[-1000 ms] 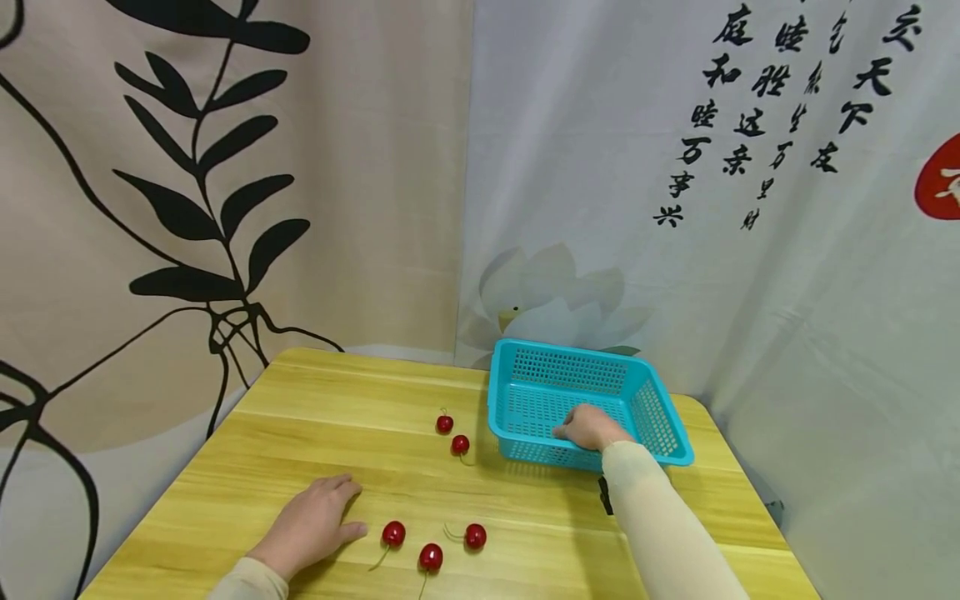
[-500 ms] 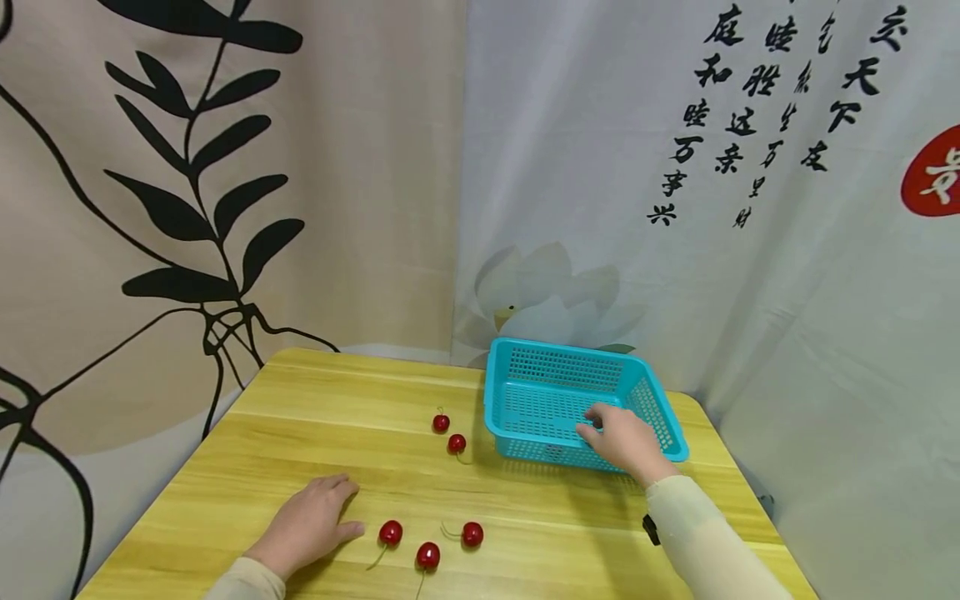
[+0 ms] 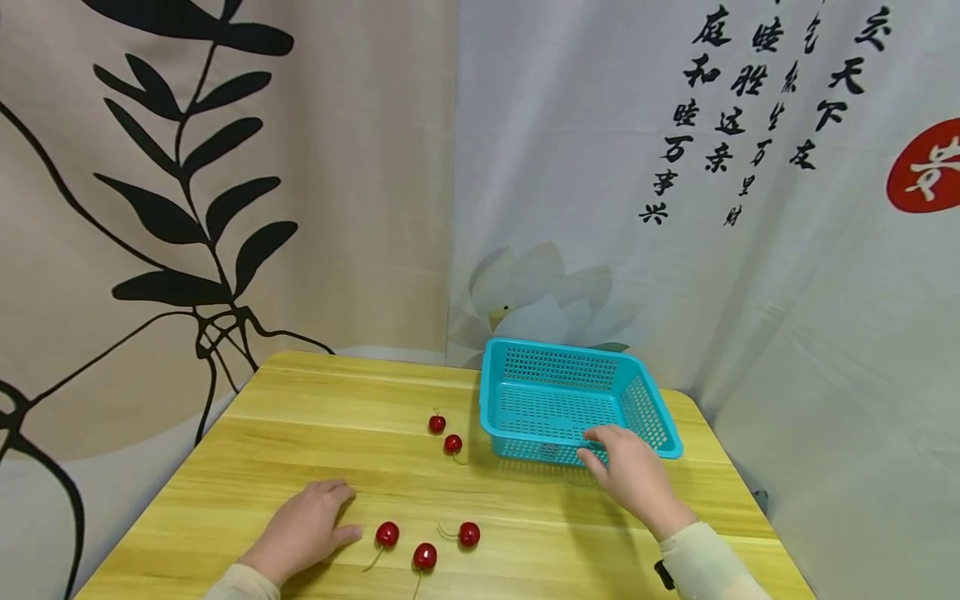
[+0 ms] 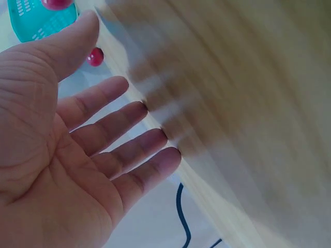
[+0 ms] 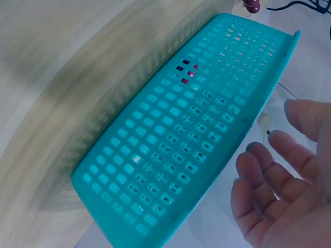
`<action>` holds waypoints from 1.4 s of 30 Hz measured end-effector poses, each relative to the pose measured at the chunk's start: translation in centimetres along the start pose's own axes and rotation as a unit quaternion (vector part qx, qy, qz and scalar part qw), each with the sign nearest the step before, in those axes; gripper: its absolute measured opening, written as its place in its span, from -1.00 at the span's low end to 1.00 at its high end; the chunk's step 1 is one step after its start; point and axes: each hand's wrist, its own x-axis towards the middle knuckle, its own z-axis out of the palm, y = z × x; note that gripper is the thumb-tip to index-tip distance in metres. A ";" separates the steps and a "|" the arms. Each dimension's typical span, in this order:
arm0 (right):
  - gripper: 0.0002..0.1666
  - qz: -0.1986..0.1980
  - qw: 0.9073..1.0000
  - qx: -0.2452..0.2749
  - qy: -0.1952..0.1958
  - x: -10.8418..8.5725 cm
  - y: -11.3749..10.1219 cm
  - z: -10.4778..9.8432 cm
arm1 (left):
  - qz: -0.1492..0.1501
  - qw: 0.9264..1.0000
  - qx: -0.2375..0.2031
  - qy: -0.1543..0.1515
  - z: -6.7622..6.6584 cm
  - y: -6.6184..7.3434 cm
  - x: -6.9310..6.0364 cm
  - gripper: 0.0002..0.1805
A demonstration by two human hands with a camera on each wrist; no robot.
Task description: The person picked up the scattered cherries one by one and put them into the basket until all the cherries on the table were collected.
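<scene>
Head view: the left hand (image 3: 303, 527) rests on the desk (image 3: 337, 417), fingers spread, just beside three stemmed red cherries (image 3: 424, 557); two more cherries (image 3: 453, 444) lie farther back, near the teal perforated plastic basket (image 3: 551, 404), red glimpsed through its mesh; the right hand (image 3: 633, 475) hangs near its front rim, fingers parted, loosely bent

Head view: right edge cuts off emblem (image 3: 930, 171); bottom edge, table (image 3: 352, 400). Right wrist view: basket (image 5: 222, 150) wall mostly hides a red object (image 5: 190, 74). Left wrist view: top edge cuts off cherry (image 4: 58, 3).
</scene>
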 end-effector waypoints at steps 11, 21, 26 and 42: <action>-0.66 0.008 0.998 -0.057 0.023 -0.3 1.1 1.3 | 0.047 0.996 -0.076 0.004 -0.5 2.8 -0.8 -0.50; -0.57 0.044 0.999 -0.009 -0.022 0.0 4.5 2.1 | 0.087 0.991 -0.094 -0.047 -0.2 4.0 -0.6 -0.55; -0.67 0.027 0.999 -0.001 -0.026 0.1 5.5 2.2 | 0.105 0.989 -0.091 -0.052 0.1 4.3 -0.4 -0.57; -0.79 0.021 0.999 0.014 -0.038 0.7 5.8 2.9 | 0.121 0.987 -0.088 -0.052 0.8 4.4 -0.1 -0.69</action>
